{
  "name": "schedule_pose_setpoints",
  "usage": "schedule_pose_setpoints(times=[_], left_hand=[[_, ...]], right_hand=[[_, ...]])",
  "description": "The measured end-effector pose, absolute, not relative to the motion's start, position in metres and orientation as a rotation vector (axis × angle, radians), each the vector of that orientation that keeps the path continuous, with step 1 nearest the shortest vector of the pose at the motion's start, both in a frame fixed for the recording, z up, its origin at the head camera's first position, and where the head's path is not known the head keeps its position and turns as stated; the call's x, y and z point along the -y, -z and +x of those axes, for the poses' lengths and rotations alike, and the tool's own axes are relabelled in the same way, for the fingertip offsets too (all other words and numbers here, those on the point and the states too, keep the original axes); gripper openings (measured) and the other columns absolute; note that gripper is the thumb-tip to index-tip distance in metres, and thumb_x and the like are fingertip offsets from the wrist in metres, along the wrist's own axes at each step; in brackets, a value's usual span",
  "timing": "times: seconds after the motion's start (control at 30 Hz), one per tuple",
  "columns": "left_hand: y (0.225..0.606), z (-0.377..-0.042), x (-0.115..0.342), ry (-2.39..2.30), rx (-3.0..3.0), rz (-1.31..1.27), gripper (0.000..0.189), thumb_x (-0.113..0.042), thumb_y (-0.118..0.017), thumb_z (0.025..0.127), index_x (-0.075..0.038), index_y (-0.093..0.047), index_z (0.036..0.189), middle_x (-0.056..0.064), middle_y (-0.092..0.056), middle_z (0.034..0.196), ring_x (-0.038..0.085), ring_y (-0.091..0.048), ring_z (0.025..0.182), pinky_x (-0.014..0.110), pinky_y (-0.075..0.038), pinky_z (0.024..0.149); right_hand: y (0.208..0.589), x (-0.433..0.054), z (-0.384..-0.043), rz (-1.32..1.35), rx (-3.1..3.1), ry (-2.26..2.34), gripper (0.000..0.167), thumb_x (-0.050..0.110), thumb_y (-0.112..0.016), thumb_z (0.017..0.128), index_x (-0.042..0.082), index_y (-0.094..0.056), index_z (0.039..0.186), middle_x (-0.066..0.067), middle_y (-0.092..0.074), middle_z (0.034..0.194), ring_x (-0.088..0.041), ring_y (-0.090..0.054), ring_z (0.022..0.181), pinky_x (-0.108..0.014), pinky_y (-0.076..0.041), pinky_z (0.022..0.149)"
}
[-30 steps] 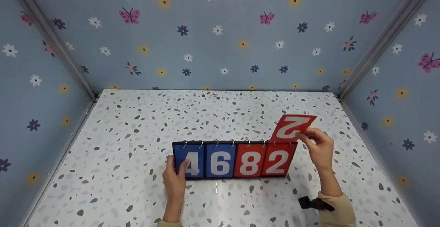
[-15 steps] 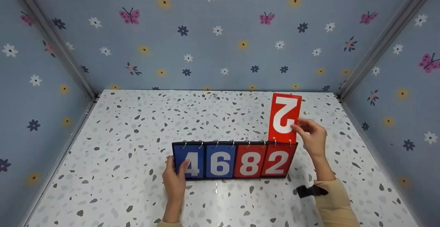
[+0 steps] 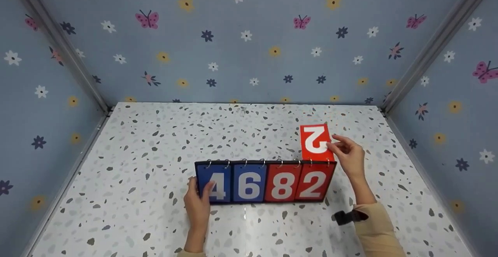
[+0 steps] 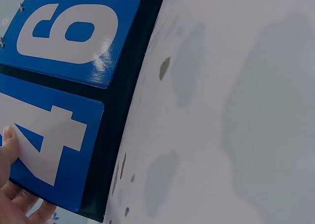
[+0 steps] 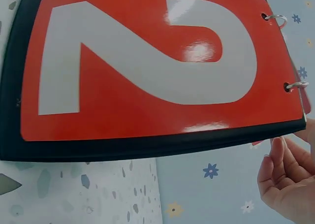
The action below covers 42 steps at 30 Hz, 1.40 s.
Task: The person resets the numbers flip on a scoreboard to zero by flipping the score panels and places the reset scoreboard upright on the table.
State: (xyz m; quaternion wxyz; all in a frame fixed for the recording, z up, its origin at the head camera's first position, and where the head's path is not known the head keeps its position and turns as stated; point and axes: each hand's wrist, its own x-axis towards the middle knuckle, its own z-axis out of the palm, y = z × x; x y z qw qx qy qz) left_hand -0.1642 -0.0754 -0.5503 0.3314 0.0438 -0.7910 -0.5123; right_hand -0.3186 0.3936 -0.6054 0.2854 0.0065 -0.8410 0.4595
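A flip scoreboard point(image 3: 265, 201) stands on the table, showing a blue 4, a blue 6, a red 8 and a red 2. My left hand point(image 3: 197, 202) grips its left end, thumb on the face of the 4 card point(image 4: 59, 160) and fingers behind. Above the top edge at the right end, a red number card point(image 3: 316, 155) with an upside-down 2 is turned up on its rings point(image 3: 328, 162). At that card's right edge, my right hand point(image 3: 350, 159) pinches it with thumb and fingers. In the right wrist view the board hides most of the raised card.
The speckled white table point(image 3: 155, 140) extends around the board. Blue panels with flowers and butterflies point(image 3: 249, 46) enclose it at the back and both sides. A black strap point(image 3: 350, 217) is at the right sleeve point(image 3: 375, 226).
The red card swung up to stand above the rings, then tipped backward, its top edge dropping. My right hand shifted left with it. The left hand and the board stay in place.
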Motion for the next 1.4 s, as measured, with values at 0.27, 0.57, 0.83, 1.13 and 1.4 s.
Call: schedule_pose_setpoints(times=[0.27, 0.57, 0.83, 1.13, 1.4], left_hand=[[0.552, -0.164, 0.076, 1.339, 2.068, 0.105, 0.026, -0.012, -0.069, 0.077, -0.001, -0.053, 0.093, 0.006, -0.058, 0.077, 0.017, -0.056, 0.069, 0.029, -0.042, 0.062], [0.550, -0.163, 0.075, 1.358, 2.082, 0.117, 0.026, -0.015, -0.069, 0.078, -0.002, -0.053, 0.094, 0.006, -0.059, 0.078, 0.017, -0.057, 0.069, 0.033, -0.043, 0.061], [0.550, -0.164, 0.075, 1.354, 2.075, 0.124, 0.025, -0.014, -0.069, 0.077, -0.001, -0.054, 0.094, 0.006, -0.059, 0.077, 0.017, -0.057, 0.069, 0.030, -0.043, 0.060], [0.549, -0.165, 0.076, 1.386, 2.083, 0.158, 0.025, -0.016, -0.068, 0.078, -0.004, -0.054, 0.094, 0.005, -0.058, 0.077, 0.014, -0.055, 0.069, 0.026, -0.042, 0.061], [0.551, -0.165, 0.076, 1.336, 2.079, 0.135, 0.026, -0.013, -0.070, 0.076, -0.002, -0.053, 0.093, 0.006, -0.058, 0.077, 0.017, -0.055, 0.069, 0.029, -0.041, 0.062]], right_hand=[[0.564, -0.366, -0.268, 0.175, 2.072, -1.421, 0.019, 0.020, -0.067, 0.080, 0.012, -0.067, 0.098, -0.002, -0.066, 0.083, -0.012, -0.060, 0.066, -0.017, -0.046, 0.060], [0.499, -0.303, -0.193, 0.050, 1.827, -1.477, 0.014, 0.006, -0.067, 0.079, -0.002, -0.064, 0.090, -0.014, -0.061, 0.081, -0.017, -0.058, 0.069, -0.018, -0.044, 0.061], [0.598, -0.330, -0.203, -0.081, 1.877, -1.343, 0.023, 0.014, -0.069, 0.078, 0.011, -0.063, 0.101, -0.007, -0.062, 0.094, -0.019, -0.057, 0.081, -0.020, -0.045, 0.066], [0.571, -0.294, -0.171, -0.059, 1.866, -1.440, 0.033, 0.010, -0.067, 0.079, 0.005, -0.058, 0.110, -0.011, -0.060, 0.102, -0.020, -0.057, 0.087, -0.023, -0.047, 0.073], [0.603, -0.292, -0.176, -0.118, 1.867, -1.381, 0.038, 0.013, -0.070, 0.076, 0.017, -0.058, 0.112, 0.000, -0.060, 0.104, -0.017, -0.058, 0.089, -0.023, -0.046, 0.075]])
